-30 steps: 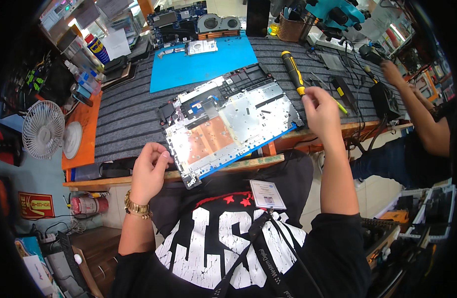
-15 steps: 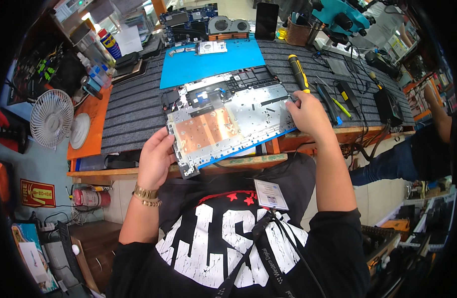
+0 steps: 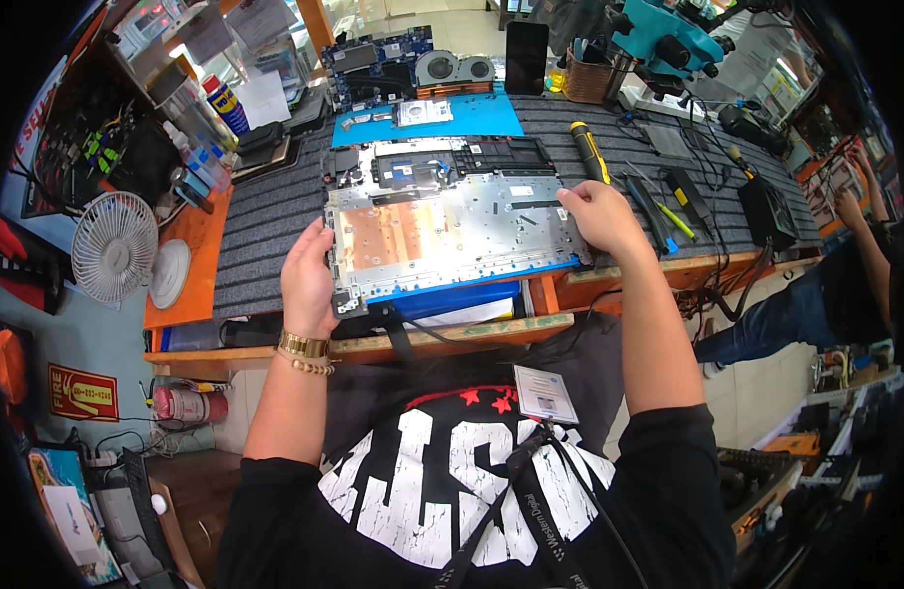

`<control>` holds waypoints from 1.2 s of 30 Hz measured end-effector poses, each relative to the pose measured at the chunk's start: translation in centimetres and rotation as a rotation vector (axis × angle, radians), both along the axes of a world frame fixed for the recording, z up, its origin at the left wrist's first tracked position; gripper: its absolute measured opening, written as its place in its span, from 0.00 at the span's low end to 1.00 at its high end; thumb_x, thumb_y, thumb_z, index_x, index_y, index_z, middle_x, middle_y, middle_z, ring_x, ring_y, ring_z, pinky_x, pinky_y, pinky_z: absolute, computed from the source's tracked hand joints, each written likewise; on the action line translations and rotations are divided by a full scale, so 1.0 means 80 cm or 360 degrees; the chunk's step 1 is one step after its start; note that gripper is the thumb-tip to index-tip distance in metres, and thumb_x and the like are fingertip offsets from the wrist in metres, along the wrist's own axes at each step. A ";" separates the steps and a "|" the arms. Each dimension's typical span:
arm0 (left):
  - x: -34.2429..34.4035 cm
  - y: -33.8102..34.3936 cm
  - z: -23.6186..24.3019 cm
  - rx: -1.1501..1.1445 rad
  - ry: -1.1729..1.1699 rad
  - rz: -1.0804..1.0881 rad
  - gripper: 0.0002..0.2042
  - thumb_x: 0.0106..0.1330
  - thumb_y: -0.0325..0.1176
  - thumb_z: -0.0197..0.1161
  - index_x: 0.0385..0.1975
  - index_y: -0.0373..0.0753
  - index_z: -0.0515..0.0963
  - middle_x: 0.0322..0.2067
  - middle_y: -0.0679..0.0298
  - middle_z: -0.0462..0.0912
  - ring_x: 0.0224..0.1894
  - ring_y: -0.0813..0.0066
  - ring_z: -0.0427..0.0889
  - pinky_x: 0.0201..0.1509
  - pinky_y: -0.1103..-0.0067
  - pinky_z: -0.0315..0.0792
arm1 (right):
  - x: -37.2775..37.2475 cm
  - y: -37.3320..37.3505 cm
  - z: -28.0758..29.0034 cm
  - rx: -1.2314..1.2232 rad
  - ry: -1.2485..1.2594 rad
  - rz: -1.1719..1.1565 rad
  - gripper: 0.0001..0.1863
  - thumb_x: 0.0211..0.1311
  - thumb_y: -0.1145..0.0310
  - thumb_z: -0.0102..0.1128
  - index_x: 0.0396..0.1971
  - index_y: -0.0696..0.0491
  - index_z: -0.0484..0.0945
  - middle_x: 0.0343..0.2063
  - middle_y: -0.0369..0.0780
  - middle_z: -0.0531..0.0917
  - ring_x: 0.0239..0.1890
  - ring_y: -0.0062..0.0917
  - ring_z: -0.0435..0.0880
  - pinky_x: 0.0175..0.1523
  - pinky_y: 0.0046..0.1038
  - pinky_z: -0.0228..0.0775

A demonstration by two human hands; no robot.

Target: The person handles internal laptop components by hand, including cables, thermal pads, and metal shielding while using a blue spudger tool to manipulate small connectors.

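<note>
A bare laptop chassis [image 3: 491, 228], silver with a copper-coloured patch at its left and black parts along the far edge, spans the space between my hands. My left hand [image 3: 310, 280] is closed on its left edge, the thumb on the metal side. At the right edge, my right hand [image 3: 604, 218] pinches the chassis near its corner. A blue strip runs along the near edge. Beyond it, the chassis overlaps the near part of a blue mat [image 3: 486, 113], on which a hard drive [image 3: 425, 113] lies. The fingers beneath the chassis are hidden.
Behind the mat are a circuit board [image 3: 359, 64], a twin-fan cooler [image 3: 455, 69] and a dark phone [image 3: 527, 59]. A yellow-black screwdriver [image 3: 589, 154] lies right of the chassis. A white fan [image 3: 115, 247] stands left. An open drawer [image 3: 452, 336] is below the chassis.
The chassis has turned from a slant to nearly level and shifted away from me, its left end most, covering more of the mat. Both hands keep their hold.
</note>
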State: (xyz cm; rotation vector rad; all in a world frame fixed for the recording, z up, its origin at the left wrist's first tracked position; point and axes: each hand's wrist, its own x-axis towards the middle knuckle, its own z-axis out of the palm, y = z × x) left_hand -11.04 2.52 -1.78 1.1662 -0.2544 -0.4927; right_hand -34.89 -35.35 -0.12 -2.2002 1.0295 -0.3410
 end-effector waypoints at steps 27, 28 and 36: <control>0.232 -0.151 0.073 0.0744 -0.0700 0.0140 0.26 0.97 0.51 0.59 0.70 0.29 0.85 0.59 0.56 0.94 0.58 0.70 0.91 0.65 0.69 0.84 | 0.244 -0.093 0.007 0.0253 -0.1175 -0.0271 0.36 0.82 0.55 0.80 0.74 0.67 0.78 0.62 0.56 0.94 0.62 0.39 0.95 0.69 0.37 0.84; 0.237 -0.151 0.071 0.0668 -0.0679 0.0152 0.27 0.97 0.51 0.60 0.71 0.30 0.85 0.60 0.55 0.94 0.58 0.69 0.91 0.65 0.69 0.84 | 0.256 -0.096 0.002 0.0200 -0.1188 -0.0265 0.35 0.82 0.55 0.80 0.73 0.67 0.79 0.62 0.56 0.95 0.61 0.39 0.95 0.69 0.37 0.84; 0.254 -0.166 0.029 0.0451 -0.0808 0.0401 0.37 0.96 0.55 0.60 0.84 0.23 0.74 0.75 0.43 0.88 0.77 0.58 0.86 0.80 0.67 0.77 | 0.295 -0.105 -0.043 0.0265 -0.1594 0.0043 0.25 0.89 0.69 0.72 0.72 0.64 0.72 0.60 0.48 0.93 0.62 0.28 0.91 0.69 0.32 0.81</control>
